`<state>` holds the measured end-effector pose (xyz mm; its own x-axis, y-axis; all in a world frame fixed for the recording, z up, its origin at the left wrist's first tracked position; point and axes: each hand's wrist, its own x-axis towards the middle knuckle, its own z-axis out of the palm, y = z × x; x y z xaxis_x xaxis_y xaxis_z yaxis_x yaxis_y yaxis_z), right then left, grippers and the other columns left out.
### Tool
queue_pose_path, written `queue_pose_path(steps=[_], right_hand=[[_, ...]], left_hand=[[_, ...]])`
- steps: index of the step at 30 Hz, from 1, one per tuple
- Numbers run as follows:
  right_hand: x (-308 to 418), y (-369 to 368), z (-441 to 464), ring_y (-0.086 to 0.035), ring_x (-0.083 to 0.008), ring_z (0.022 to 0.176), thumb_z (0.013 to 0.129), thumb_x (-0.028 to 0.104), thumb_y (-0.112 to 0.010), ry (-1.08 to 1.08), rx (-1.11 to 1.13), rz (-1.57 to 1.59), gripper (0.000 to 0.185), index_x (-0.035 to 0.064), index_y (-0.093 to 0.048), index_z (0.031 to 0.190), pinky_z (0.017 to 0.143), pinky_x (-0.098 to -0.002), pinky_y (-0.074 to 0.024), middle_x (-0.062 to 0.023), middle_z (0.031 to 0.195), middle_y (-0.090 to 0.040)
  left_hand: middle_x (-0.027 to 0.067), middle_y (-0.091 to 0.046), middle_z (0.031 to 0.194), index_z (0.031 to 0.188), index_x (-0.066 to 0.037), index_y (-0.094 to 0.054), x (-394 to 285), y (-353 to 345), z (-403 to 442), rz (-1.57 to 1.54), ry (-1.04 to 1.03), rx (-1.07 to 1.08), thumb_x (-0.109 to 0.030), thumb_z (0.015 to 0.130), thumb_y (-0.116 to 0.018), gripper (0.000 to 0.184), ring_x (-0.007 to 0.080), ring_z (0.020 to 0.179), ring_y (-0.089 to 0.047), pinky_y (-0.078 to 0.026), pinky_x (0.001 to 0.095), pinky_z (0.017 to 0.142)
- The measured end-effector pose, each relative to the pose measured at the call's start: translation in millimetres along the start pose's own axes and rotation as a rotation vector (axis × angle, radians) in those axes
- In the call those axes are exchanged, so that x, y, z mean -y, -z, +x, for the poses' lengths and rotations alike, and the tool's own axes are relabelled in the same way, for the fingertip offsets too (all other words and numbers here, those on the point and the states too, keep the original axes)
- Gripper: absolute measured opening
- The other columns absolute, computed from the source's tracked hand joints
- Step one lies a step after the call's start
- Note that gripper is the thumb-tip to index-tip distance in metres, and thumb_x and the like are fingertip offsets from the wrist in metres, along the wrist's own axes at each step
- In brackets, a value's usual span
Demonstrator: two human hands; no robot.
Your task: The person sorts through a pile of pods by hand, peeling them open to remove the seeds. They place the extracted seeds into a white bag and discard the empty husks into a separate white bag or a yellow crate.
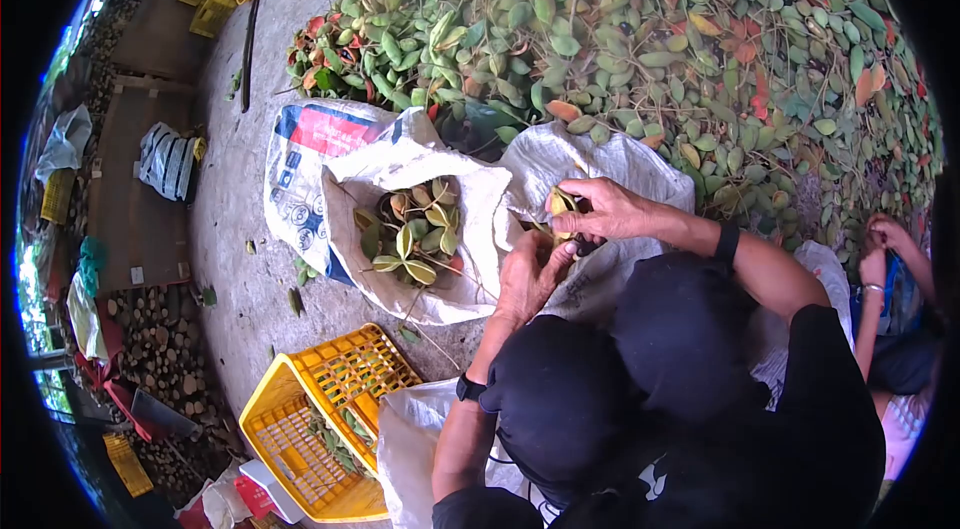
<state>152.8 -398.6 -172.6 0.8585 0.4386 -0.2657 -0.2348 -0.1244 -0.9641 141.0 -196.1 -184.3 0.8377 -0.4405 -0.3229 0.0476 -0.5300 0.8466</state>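
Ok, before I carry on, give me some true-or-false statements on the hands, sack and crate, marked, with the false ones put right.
1. The right hand holds a split pod. True.
2. The left hand is down inside the sack. False: the left hand is close to the right one, outside the sack's opening.
3. The open white sack left of the hands contains pods. True.
4. The crate nearest the sack is red. False: that crate is yellow.
5. Only one person's hands are in view. False: another person's hands show at the right edge.
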Motion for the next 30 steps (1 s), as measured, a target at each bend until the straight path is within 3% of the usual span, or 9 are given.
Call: queue_pose_path(steps=[3, 9, 11, 13, 17, 18, 20, 22, 30], right_hand=[[-2, -7, 1, -0.057, -0.0093, 0.059, 0.084, 0.036, -0.066, -0.051, 0.005, 0.127, 0.038, 0.0020, -0.054, 0.097, 0.050, -0.0214, -0.0469, -0.0061, 0.074, -0.058], [-20, -8, 3, -0.062, -0.0109, 0.065, 0.082, 0.030, -0.069, -0.014, 0.043, 0.355, 0.040, -0.0006, -0.054, 0.103, 0.056, -0.0235, -0.0530, -0.0063, 0.080, -0.061], [-15, -9, 1, -0.062, -0.0113, 0.068, 0.083, 0.028, -0.069, -0.021, 0.052, 0.312, 0.041, -0.0012, -0.054, 0.108, 0.056, -0.0238, -0.0524, -0.0070, 0.084, -0.062], [-16, -9, 1, -0.061, -0.0110, 0.069, 0.084, 0.026, -0.067, -0.100, 0.066, 0.127, 0.041, -0.0008, -0.052, 0.111, 0.055, -0.0240, -0.0515, -0.0069, 0.086, -0.061], [-26, -16, 5, -0.059, -0.0131, 0.075, 0.078, 0.018, -0.071, 0.014, -0.100, 0.086, 0.044, 0.0011, -0.052, 0.113, 0.059, -0.0278, -0.0508, -0.0100, 0.092, -0.058], [-43, -13, 16, -0.060, -0.0200, 0.077, 0.073, 0.016, -0.069, 0.301, -0.107, -0.284, 0.046, 0.0008, -0.050, 0.113, 0.064, -0.0332, -0.0504, -0.0130, 0.097, -0.055], [-74, -20, 25, -0.059, -0.0247, 0.076, 0.073, 0.016, -0.066, 0.366, -0.131, -0.480, 0.044, 0.0005, -0.050, 0.110, 0.066, -0.0356, -0.0497, -0.0140, 0.095, -0.054], [-80, -21, 21, -0.057, -0.0356, 0.073, 0.075, 0.013, -0.059, 0.293, -0.082, -0.628, 0.032, -0.0003, -0.049, 0.102, 0.065, -0.0389, -0.0482, -0.0164, 0.085, -0.053], [-90, -19, 21, -0.059, -0.0350, 0.068, 0.076, 0.005, -0.055, 0.394, -0.060, -0.533, 0.024, 0.0050, -0.053, 0.100, 0.060, -0.0396, -0.0477, -0.0168, 0.082, -0.054]], left_hand=[[0.0140, -0.060, 0.086, 0.097, 0.001, -0.057, -12, 2, -10, 0.114, -0.143, -0.285, -0.037, 0.083, -0.066, 0.041, 0.0228, 0.073, -0.062, -0.048, 0.0340, 0.065], [0.0072, -0.057, 0.076, 0.111, -0.008, -0.062, -3, 4, -8, -0.041, -0.180, -0.254, -0.029, 0.093, -0.053, 0.029, 0.0165, 0.061, -0.054, -0.044, 0.0294, 0.057], [0.0055, -0.054, 0.062, 0.108, -0.008, -0.064, 2, 10, -5, -0.417, 0.115, -0.158, -0.030, 0.095, -0.049, 0.030, 0.0132, 0.052, -0.048, -0.043, 0.0296, 0.054], [0.0047, -0.051, 0.053, 0.100, -0.007, -0.066, 6, 10, -4, -0.429, 0.143, -0.167, -0.032, 0.096, -0.048, 0.032, 0.0114, 0.050, -0.047, -0.042, 0.0307, 0.052], [0.0133, -0.060, 0.061, 0.086, -0.006, -0.067, 3, 7, -6, 0.118, 0.101, -0.205, -0.035, 0.092, -0.051, 0.034, 0.0247, 0.056, -0.060, -0.045, 0.0387, 0.055], [0.0158, -0.060, 0.064, 0.084, -0.006, -0.066, 5, 4, -5, 0.213, 0.034, -0.213, -0.034, 0.092, -0.051, 0.033, 0.0304, 0.060, -0.060, -0.045, 0.0412, 0.057], [0.0200, -0.060, 0.069, 0.079, -0.006, -0.064, 5, -2, -4, 0.320, 0.010, -0.190, -0.032, 0.091, -0.051, 0.032, 0.0401, 0.069, -0.059, -0.045, 0.0464, 0.060], [0.0202, -0.060, 0.069, 0.080, -0.006, -0.064, 9, -5, -2, 0.310, 0.009, -0.179, -0.033, 0.091, -0.051, 0.032, 0.0401, 0.069, -0.059, -0.045, 0.0466, 0.061], [0.0203, -0.060, 0.069, 0.083, -0.006, -0.065, 5, 3, -15, 0.327, 0.045, -0.140, -0.035, 0.090, -0.051, 0.033, 0.0396, 0.069, -0.059, -0.046, 0.0450, 0.063]])
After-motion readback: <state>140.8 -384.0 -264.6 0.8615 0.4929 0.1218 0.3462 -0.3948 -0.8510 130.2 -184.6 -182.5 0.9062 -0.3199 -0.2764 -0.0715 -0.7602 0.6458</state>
